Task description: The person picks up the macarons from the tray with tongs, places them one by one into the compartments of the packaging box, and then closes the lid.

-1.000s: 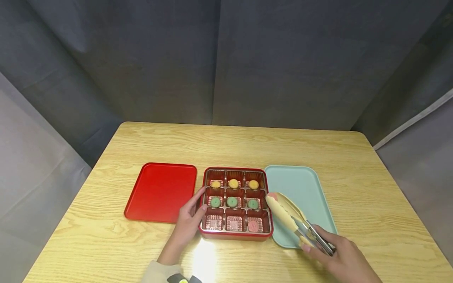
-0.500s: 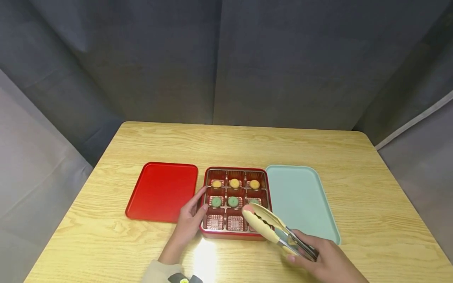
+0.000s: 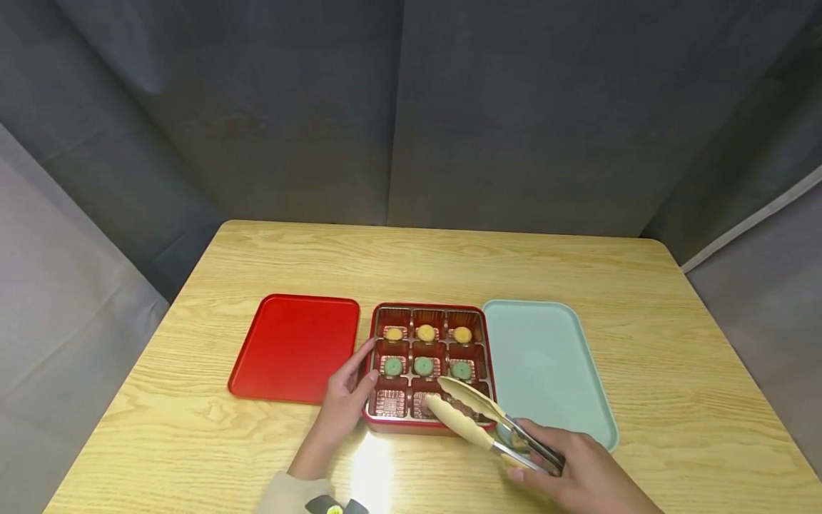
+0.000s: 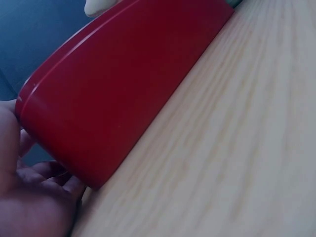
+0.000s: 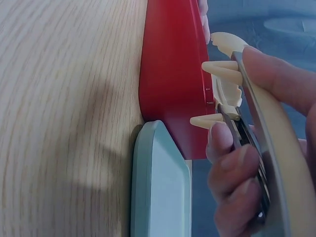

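A red box with a clear nine-compartment insert sits mid-table. Yellow sweets fill its back row and green sweets the middle row. My left hand rests against the box's left side, index finger and thumb spread at the rim. In my right hand I hold tongs with cream scalloped tips. The tips stand apart, low over the front row, with no sweet showing between them. They cover much of the front middle and right compartments; the front left one shows its bare base.
Left of the box lies a flat red lid or tray. A pale green tray lies close along the box's right side, under my right hand's side. All stand on a wood-grain table, with grey curtains behind and beside it.
My right hand carried the tongs left and down from the green tray to the box's front row. The tips, earlier closed on a pink sweet, have spread apart. My left hand stayed put.
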Demonstrator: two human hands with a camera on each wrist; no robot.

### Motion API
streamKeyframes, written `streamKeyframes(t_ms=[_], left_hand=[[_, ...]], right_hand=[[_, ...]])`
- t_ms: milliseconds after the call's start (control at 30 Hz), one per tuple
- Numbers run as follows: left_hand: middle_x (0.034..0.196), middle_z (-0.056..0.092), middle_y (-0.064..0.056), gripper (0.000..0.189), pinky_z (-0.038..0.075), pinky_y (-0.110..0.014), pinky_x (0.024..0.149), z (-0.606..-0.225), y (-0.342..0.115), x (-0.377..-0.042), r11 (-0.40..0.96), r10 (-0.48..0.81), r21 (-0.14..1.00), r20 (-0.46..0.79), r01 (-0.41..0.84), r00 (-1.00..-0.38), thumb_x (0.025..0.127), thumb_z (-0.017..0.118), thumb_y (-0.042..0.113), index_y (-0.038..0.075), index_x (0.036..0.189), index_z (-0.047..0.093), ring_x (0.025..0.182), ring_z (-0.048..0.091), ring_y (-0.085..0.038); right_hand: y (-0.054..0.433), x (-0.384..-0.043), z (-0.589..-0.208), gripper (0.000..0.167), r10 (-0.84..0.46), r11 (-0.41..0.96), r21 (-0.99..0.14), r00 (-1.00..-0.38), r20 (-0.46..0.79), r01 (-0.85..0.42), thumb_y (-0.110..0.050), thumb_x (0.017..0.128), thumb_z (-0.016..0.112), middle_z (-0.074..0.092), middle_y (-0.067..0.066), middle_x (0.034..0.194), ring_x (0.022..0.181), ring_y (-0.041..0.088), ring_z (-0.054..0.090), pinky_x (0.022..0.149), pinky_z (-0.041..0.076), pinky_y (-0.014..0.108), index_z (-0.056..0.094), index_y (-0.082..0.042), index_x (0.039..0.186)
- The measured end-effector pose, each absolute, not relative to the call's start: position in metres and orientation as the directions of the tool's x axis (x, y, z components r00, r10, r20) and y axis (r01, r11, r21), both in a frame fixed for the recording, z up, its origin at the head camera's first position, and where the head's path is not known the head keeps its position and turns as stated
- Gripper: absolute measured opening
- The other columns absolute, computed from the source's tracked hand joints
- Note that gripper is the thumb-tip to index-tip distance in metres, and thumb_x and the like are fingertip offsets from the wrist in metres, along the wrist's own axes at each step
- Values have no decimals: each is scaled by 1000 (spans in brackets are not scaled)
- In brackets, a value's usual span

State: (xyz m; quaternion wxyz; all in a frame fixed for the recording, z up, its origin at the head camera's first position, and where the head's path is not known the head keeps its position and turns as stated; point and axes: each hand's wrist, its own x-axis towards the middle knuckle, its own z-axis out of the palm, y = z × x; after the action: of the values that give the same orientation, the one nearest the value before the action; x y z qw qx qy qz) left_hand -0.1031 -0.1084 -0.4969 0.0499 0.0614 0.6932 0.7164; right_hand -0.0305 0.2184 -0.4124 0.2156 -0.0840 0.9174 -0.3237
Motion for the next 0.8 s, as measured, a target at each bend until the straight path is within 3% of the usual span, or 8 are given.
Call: streamKeyframes(t_ms=[467, 667, 800], left_hand=[[154, 27, 1, 54, 40, -23, 104, -496, -108, -103, -2, 141, 1000, -7, -7, -990, 96, 51, 11, 23, 146, 35, 137, 34, -21], [154, 27, 2, 54, 40, -24, 104, -497, -108, -102, -5, 142, 1000, -14, -15, -990, 96, 52, 12, 25, 146, 35, 138, 34, -21], [153, 28, 2, 54, 42, -24, 102, -496, -108, -102, -14, 141, 1000, -19, -22, -990, 96, 52, 11, 25, 146, 36, 137, 35, -21]], right_hand=[[221, -30, -414, 77, -309, 730, -683, -903, -299, -24, -54, 78, 68, 64, -2, 110, 81, 2, 52, 64, 45, 16, 48, -10, 138], [225, -29, -413, 73, -253, 700, -714, -930, -265, 13, -48, 83, 66, 55, -4, 77, 66, 1, 48, 55, 43, 17, 45, -8, 140], [228, -30, -413, 75, -128, 735, -674, -958, -255, 81, -51, 80, 67, 56, -4, 79, 69, 4, 50, 55, 44, 17, 47, -10, 139]])
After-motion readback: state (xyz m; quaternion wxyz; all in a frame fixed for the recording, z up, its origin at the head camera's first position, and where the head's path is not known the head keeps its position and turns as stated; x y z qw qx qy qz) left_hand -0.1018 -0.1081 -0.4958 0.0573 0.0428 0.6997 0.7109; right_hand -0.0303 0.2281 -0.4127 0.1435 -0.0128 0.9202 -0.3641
